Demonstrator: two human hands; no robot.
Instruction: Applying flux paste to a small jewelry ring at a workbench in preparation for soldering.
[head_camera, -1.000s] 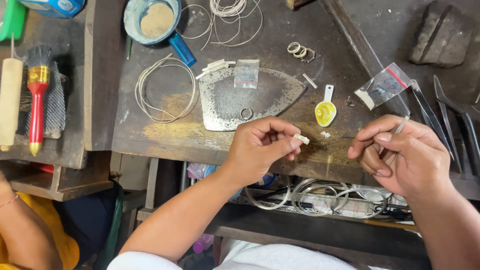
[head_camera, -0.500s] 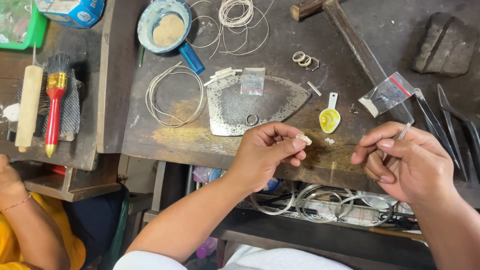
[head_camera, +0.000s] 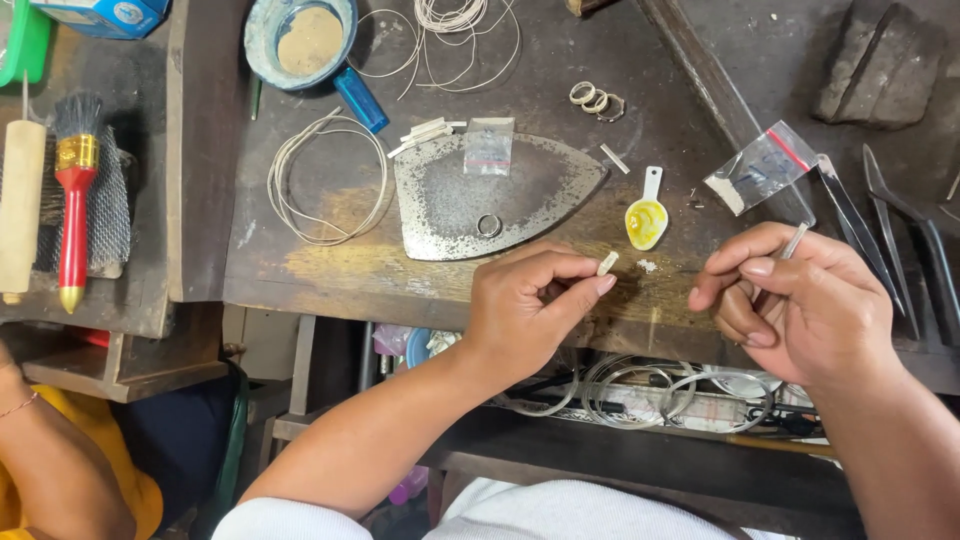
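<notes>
My left hand (head_camera: 530, 305) pinches a small pale strip of metal (head_camera: 607, 263) between thumb and forefinger, just above the worn wooden bench (head_camera: 330, 270). My right hand (head_camera: 790, 300) is closed on a thin metal tool (head_camera: 793, 240) whose tip pokes up past my fingers. Between the hands, on the bench, lies a tiny pale scrap (head_camera: 647, 266). A small white spoon with yellow paste (head_camera: 646, 218) sits just beyond it. An iron-shaped metal plate (head_camera: 480, 195) with a small ring (head_camera: 489, 225) on it lies ahead of my left hand.
Coils of wire (head_camera: 325, 180), a blue-handled bowl (head_camera: 305, 40), several rings (head_camera: 595, 100), small plastic bags (head_camera: 760, 165), tweezers and shears (head_camera: 900, 230) lie on the bench. A red brush (head_camera: 73, 200) and wooden handle (head_camera: 20, 200) rest at left. Another person's arm (head_camera: 50, 450) shows bottom left.
The view has shifted a little. My left hand has turned the small strip so that it stands out more from the fingertips. My right hand keeps its hold on the thin tool.
</notes>
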